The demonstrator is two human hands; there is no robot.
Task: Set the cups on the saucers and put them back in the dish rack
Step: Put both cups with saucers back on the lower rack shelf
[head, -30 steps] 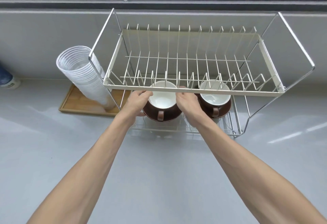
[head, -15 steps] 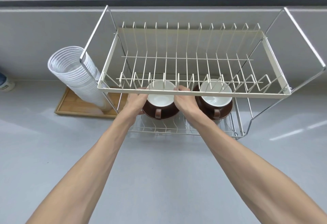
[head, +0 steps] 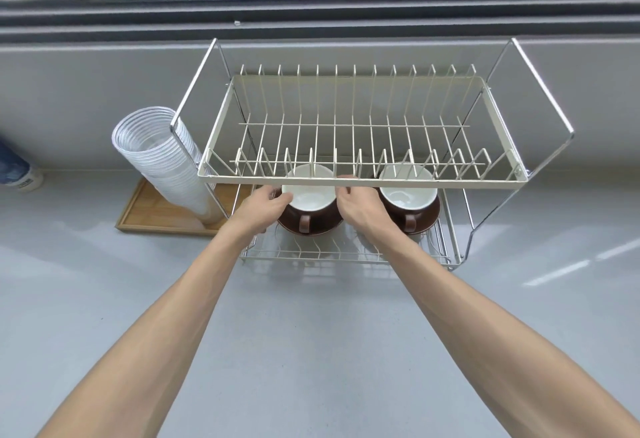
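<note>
Two hands are reaching in under the upper shelf of the dish rack (head: 360,180), cradling the left cup (head: 309,196) and its saucer (head: 320,226) from either side so the pair is going onto the lower tier level, just left of the other cup (head: 407,195) already sitting on its saucer (head: 428,218). The left hand (head: 260,210) is curling its fingers around the saucer's left edge while the right hand (head: 360,205) is gripping the right side, both forearms stretching forward, wrists low.

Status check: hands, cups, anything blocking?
Left hand and right hand flank the left brown cup on its brown saucer, lower tier of the wire dish rack. Second brown cup already placed. Nothing blocking.
</note>
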